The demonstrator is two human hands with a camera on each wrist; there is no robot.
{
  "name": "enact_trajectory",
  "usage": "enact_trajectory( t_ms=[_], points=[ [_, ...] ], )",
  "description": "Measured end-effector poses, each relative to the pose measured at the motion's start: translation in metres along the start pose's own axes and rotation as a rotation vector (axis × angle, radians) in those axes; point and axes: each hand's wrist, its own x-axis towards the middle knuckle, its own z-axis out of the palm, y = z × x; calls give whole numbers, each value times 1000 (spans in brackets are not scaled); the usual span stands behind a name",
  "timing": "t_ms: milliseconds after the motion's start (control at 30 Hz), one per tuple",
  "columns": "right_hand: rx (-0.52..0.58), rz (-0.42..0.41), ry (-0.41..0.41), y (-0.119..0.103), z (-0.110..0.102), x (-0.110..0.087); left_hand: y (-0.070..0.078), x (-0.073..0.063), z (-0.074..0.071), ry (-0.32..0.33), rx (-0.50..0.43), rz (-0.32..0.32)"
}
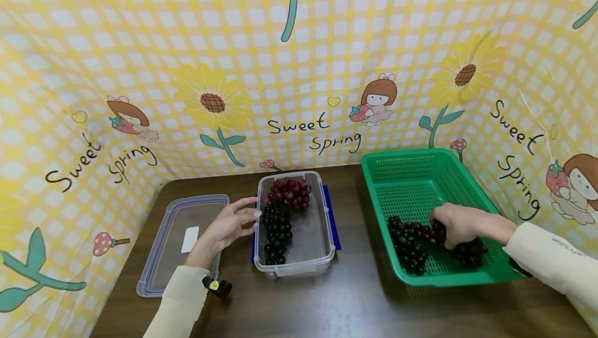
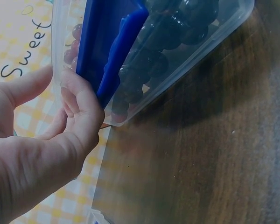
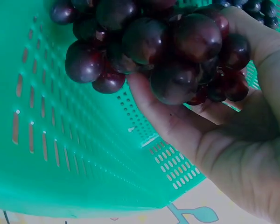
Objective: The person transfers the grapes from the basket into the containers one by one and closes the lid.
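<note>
My right hand reaches down into a green basket and grips a dark red grape bunch, with fingers curled around it. Black grapes lie left of that hand, at the basket's near left corner. My left hand rests its fingertips against the left side of a clear plastic container, by its blue side flap. Inside, a red grape bunch lies at the far end and a black grape bunch runs along the left wall.
A clear lid with a bluish-grey rim and a white label lies left of the container, partly behind my left arm. Brown tabletop shows around these things. A yellow checked cloth stands behind and at both sides.
</note>
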Motion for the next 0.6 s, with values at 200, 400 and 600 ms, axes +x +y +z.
enact_trajectory(
  t_ms=[200,400,600],
  points=[
    [76,6,14,-3,-8,-4,0,0,0,4,4,-4],
    [129,-33,63,-10,-24,-12,1,0,0,8,7,-5],
    [145,-69,109,-18,-36,-15,1,0,0,8,11,-12]
  ],
)
